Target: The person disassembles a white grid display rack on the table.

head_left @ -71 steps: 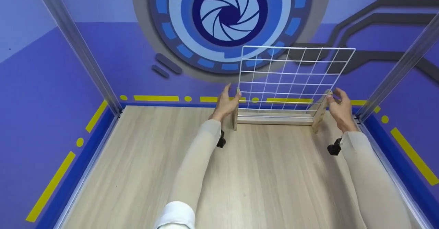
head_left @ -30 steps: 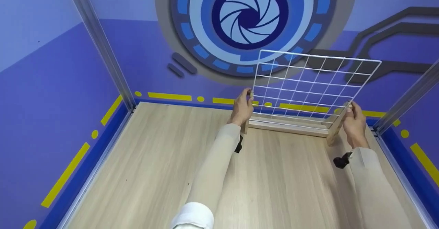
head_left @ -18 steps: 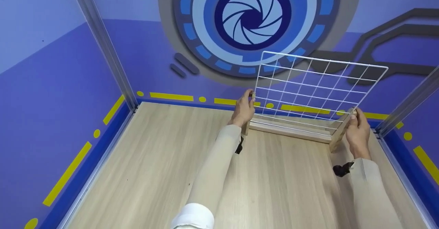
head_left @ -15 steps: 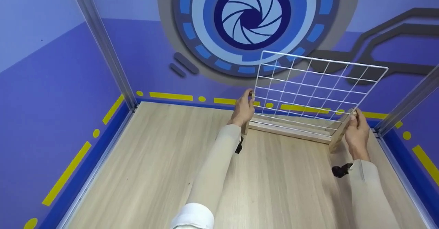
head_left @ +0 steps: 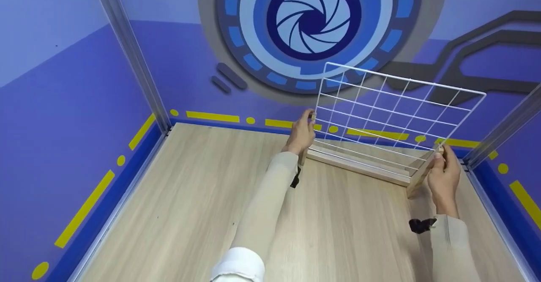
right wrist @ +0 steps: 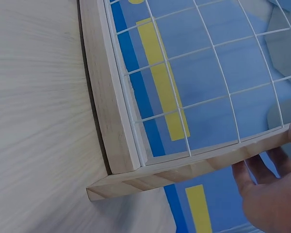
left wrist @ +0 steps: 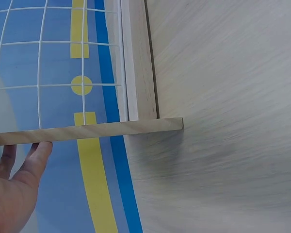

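Note:
A white wire grid panel point(head_left: 380, 102) stands in a wooden frame, leaning back, at the far right of the table. The frame has a low crossbar point(head_left: 359, 166) and a wooden side piece at each end. My left hand point(head_left: 301, 134) holds the upper part of the left side piece point(left wrist: 102, 130), thumb on one face and fingers on the other. My right hand point(head_left: 444, 180) likewise grips the upper part of the right side piece point(right wrist: 184, 170). The right end of the frame sits nearer to me than the left end.
The pale wood tabletop point(head_left: 203, 197) runs forward of the frame. Behind rises a blue painted wall point(head_left: 262, 100) with yellow dashes. Metal posts point(head_left: 131, 53) stand at the back corners. Dark wrist cameras point(head_left: 422, 225) hang near both cuffs.
The right end of the frame has swung toward me with my right hand, turning the grid panel at an angle. My left hand stays at the left side. The head view has shifted left.

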Motion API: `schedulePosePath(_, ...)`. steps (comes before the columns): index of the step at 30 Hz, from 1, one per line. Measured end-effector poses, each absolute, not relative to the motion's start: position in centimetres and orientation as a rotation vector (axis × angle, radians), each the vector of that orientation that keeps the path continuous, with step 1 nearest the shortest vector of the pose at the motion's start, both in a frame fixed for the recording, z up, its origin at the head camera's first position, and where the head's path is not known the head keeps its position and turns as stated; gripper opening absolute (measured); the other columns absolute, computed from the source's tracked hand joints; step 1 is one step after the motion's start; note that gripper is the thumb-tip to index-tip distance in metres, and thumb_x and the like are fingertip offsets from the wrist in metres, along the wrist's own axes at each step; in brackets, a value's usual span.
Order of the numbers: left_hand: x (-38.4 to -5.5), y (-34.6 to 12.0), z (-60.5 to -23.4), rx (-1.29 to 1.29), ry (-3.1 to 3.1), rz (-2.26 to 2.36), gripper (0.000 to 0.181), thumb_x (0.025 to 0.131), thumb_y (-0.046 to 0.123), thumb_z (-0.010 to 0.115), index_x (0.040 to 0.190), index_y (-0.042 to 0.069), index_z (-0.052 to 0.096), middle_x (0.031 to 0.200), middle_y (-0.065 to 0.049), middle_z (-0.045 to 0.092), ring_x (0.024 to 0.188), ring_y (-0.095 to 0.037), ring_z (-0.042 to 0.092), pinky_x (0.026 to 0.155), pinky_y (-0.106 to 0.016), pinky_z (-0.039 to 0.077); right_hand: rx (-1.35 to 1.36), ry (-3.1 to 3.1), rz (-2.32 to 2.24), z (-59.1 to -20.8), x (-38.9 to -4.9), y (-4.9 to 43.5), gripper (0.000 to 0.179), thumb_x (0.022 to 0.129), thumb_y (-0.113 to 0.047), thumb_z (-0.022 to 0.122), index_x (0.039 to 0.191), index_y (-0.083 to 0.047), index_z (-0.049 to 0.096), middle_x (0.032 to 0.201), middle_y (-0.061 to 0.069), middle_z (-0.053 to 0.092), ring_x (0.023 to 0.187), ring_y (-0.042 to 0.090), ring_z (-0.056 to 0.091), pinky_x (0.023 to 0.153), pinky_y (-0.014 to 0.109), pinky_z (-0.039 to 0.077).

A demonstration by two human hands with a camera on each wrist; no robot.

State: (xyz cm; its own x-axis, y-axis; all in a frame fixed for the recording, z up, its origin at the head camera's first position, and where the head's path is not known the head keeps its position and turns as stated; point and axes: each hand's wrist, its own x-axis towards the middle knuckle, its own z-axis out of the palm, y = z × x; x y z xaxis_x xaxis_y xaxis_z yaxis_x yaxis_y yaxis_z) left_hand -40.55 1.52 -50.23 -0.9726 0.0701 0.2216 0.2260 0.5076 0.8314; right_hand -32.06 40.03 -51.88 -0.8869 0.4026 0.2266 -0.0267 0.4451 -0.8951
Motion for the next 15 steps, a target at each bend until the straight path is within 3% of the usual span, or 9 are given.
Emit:
schedulePosePath(3, -40.6, 1.6, -50.4, -0.246, -2.597, -1.473, 0.043, 0.115, 0.014, 0.044, 0.158, 0.017, 0.044, 0.148, -0.009, 0.062, 0.109, -0.02, 0.064, 0.098, -0.031, 0.056, -0.32, -2.271, 1.415, -52.2, -31.5, 39.9, 0.053, 0.117, -0.025, 0.032, 0.169, -0.016, 0.031, 0.166, 0.014, 0.042, 0.136, 0.016, 0.047, 0.109, 0.015, 0.043)
schedulePosePath(6, -40.7, 1.6, -50.3, -0.241, -2.606, -1.479, 0.043, 0.115, 0.014, 0.044, 0.158, 0.019, 0.044, 0.144, -0.01, 0.064, 0.104, -0.019, 0.063, 0.093, -0.03, 0.057, -0.329, -2.26, 1.405, -52.3, -31.0, 39.9, 0.052, 0.117, -0.026, 0.032, 0.168, -0.017, 0.034, 0.162, 0.013, 0.045, 0.129, 0.011, 0.048, 0.097, 0.008, 0.043)
schedulePosePath(10, -40.7, 1.5, -50.1, -0.241, -2.609, -1.48, 0.043, 0.116, 0.015, 0.043, 0.158, 0.02, 0.044, 0.14, -0.011, 0.065, 0.101, -0.018, 0.063, 0.089, -0.029, 0.057, -0.337, -2.26, 1.398, -52.3, -30.5, 39.7, 0.051, 0.117, -0.027, 0.032, 0.168, -0.02, 0.035, 0.165, 0.012, 0.043, 0.138, 0.015, 0.047, 0.109, 0.012, 0.042)
schedulePosePath(15, -40.6, 1.1, -50.2, -0.259, -2.619, -1.476, 0.043, 0.116, 0.017, 0.043, 0.159, 0.02, 0.043, 0.137, -0.011, 0.066, 0.097, -0.017, 0.061, 0.086, -0.028, 0.055, -0.35, -2.255, 1.397, -52.6, -29.5, 39.2, 0.051, 0.117, -0.028, 0.034, 0.168, -0.022, 0.036, 0.168, 0.011, 0.041, 0.146, 0.023, 0.045, 0.123, 0.032, 0.041)
